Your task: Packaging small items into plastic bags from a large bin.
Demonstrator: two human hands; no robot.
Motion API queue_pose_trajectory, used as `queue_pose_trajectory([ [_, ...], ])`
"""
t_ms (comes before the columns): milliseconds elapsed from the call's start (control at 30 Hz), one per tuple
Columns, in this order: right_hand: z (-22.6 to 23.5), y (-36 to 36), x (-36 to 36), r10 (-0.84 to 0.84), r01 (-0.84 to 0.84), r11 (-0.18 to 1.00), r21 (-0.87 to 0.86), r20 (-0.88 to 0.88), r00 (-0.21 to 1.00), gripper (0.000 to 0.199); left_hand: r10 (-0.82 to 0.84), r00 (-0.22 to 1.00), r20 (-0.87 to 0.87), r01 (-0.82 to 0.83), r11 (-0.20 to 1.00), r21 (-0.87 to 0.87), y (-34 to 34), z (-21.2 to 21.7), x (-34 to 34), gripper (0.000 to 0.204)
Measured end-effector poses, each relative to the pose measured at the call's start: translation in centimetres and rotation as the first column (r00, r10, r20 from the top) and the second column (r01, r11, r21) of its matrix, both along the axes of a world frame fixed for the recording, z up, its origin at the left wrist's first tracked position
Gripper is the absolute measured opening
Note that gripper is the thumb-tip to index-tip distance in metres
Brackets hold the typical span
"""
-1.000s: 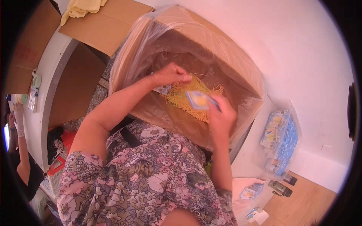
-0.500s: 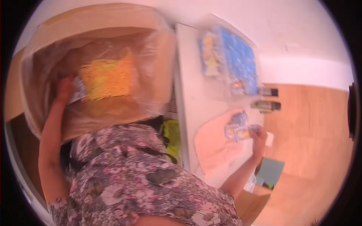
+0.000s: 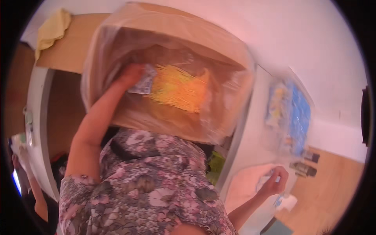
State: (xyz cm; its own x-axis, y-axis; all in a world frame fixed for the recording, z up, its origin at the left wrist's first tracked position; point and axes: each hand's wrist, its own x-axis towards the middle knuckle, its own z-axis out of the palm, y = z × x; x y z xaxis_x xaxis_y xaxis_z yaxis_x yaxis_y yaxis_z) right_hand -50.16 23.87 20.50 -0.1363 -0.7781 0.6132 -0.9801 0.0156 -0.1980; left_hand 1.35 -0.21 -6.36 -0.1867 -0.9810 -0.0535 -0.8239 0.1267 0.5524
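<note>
Inside a plastic-lined cardboard box (image 3: pixel 164 127), my left hand (image 3: pixel 132 76) touches a grey-and-white printed flat piece (image 3: pixel 143 84). Its fingers are smeared by motion, so their grip is unclear. Right beside that piece lies a heap of thin yellow-orange strips (image 3: pixel 178 88). My right hand (image 3: pixel 277 181) is closed above a pinkish-orange sheet (image 3: pixel 244 184) on the white table at the right. A whitish bit shows between its curled fingers, too small to name. Small blue-and-white packets (image 3: pixel 263 179) lie partly hidden behind this hand.
Clear bags with blue (image 3: pixel 300 121) and yellowish (image 3: pixel 278 102) contents stand at the table's far right. A yellow cloth (image 3: pixel 54 31) lies over cardboard at far left. Another person's forearm (image 3: pixel 37 194) shows at the left edge. A wooden floor (image 3: pixel 333 192) lies beyond the table.
The view has swung left, so the box and table appear further right. My left hand stays in the box by the printed piece. The packets beneath my right hand are now less visible.
</note>
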Motion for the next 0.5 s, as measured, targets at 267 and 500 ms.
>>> queue_pose_trajectory([
  [267,-11.2,-22.1,27.8,0.652,-0.58,0.456,0.675,0.189,0.734,0.016,0.142,0.989,-0.034,-0.143,0.989,-0.043,1.0,4.9,1.3,0.017],
  [500,-21.0,-28.5,30.6,0.698,-0.458,0.379,0.804,0.076,0.712,0.016,0.297,0.91,-0.289,-0.338,0.936,-0.103,-0.1,6.6,1.3,0.013],
])
